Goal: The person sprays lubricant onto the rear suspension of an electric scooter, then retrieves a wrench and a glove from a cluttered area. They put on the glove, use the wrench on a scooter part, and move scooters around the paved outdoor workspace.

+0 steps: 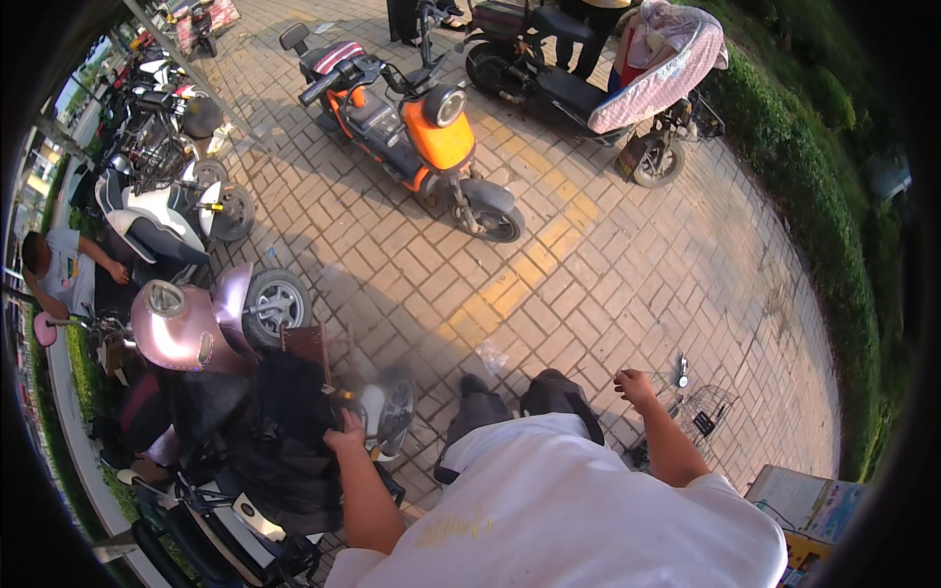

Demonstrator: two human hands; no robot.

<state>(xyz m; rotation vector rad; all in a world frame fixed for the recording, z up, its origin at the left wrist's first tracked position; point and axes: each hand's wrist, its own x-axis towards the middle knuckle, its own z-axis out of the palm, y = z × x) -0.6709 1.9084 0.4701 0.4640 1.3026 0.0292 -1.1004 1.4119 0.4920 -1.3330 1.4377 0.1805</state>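
Scooter (371, 404), grey-fendered, seven-thirty position, appears heavy, rigid; hold by body, clear of wheel (399, 410); left hand (345, 432) sits beside it, fingers parted; right hand (633, 385), four o'clock, curls, contents indeterminable

Loose wht short-slv. tee (608, 500) w/ thin yellow script (456, 527) on L side, dk. grey trousers (476, 417).

Orange scooter (439, 137): bright orange panels, black fittings
Its seat cover (339, 57): striped, pinkish-red, white, dark
Rounded scooter front (176, 328): metallic pale pink
Mudguard near left hand (342, 431): off-white
Wearer's shirt (588, 500): white, small yellow script-like marking
Paving (686, 284): tan-pink blocks, darker joints
Painted band (549, 255): yellow
Draped cover (676, 88): pale pink, fine pattern, details unclear
Hedge (818, 176): green
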